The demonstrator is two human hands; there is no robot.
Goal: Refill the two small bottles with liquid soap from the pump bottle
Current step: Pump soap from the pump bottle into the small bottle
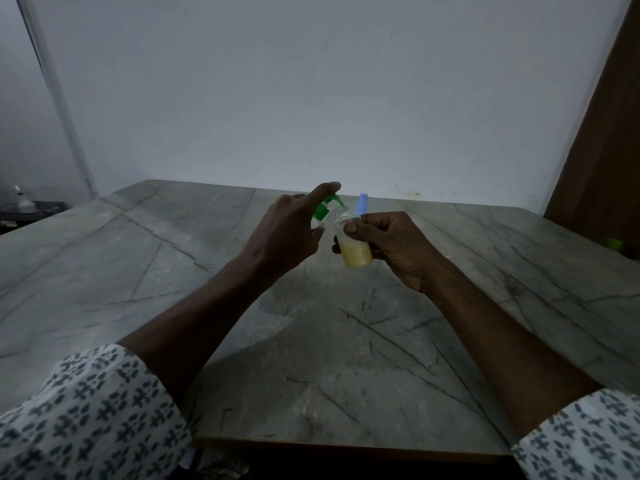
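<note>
above the middle of the grey stone table [166, 271], held clear of it: small bottle [356, 253], clamped in right hand [398, 249] with thumb across the upper wall and fingers curled behind. roughly half filled with pale yellow soap. mouth tucked just under the green nozzle of pump bottle [322, 211], gripped by left hand [287, 233], forefinger stretched straight over the pump head, other fingers wrapped round a body mostly hidden. blue spray top [362, 202] just behind; held or standing, cannot tell. probably light, thin clear plastic, slick once soapy, easily tipped. best taken round the waist, not squeezed hard. small green object [614, 242] far right.
</note>
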